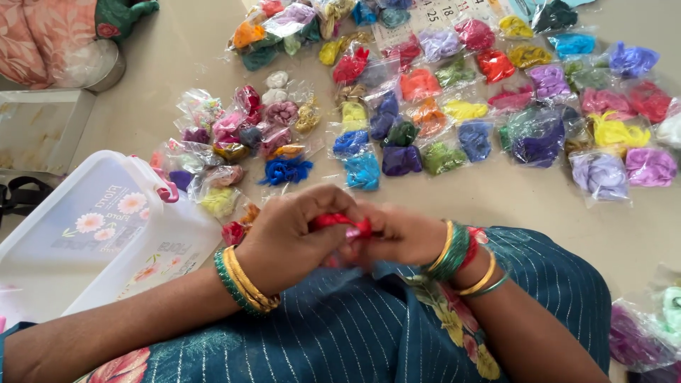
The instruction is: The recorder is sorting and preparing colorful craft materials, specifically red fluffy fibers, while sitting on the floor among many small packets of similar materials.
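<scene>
Beige floor is serving as the work surface; person is sitting on it, teal striped garment filling the lower frame. Dozens of small clear packets of coloured thread are lying spread out ahead, roughly in rows: reds, oranges, yellows, greens, blues, purples, pinks. More packets are sitting at far right, by the knee.

Left hand and right hand are meeting just above the lap, both closed around a red bundle of thread. Fingers are pinching it from both sides; only a short strip of red is showing between them, and I cannot tell whether it's in a packet or loose. Bangles are sitting on both wrists.

White plastic box with lid is lying just left of the left forearm, pink latch at its corner, touching the nearest packets.

Progress, as a judgement: most of the stock looks already laid out on the floor, one red piece is being handled now. Box contents aren't showing, so how much is left inside is unclear.

Room: pink floral cloth and a metal vessel sitting top left, calendar sheet lying under the far packets.
</scene>
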